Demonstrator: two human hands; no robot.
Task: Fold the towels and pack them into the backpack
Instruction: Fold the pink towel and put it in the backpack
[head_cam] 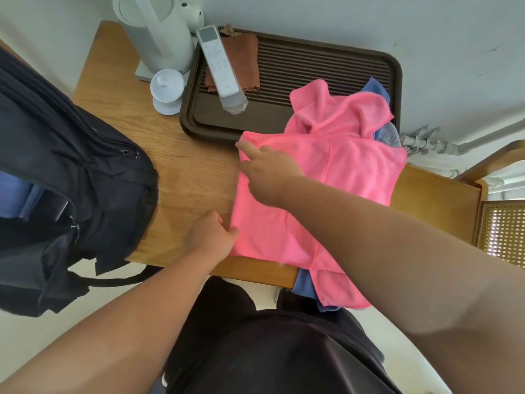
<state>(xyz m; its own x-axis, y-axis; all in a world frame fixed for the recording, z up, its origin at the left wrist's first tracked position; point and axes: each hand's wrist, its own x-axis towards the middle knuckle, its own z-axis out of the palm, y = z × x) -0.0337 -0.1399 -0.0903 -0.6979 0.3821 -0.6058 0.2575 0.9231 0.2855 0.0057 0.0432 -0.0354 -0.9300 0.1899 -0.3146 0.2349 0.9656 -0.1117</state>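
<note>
Pink towel (326, 172), long axis from tabletop (184, 172) front edge toward tray (187, 120); left hand (211, 237) pinches near-left edge, right hand (270, 172), forefinger straight, pins far-left corner.

Just one view is supplied: a wide-angle camera worn on the head, pointed forward and steeply down. The bench (181, 177) is seen from close above, the left hand (211, 237) and right hand (267, 174) are caught mid-frame, the wall (369, 21) along the top.
</note>
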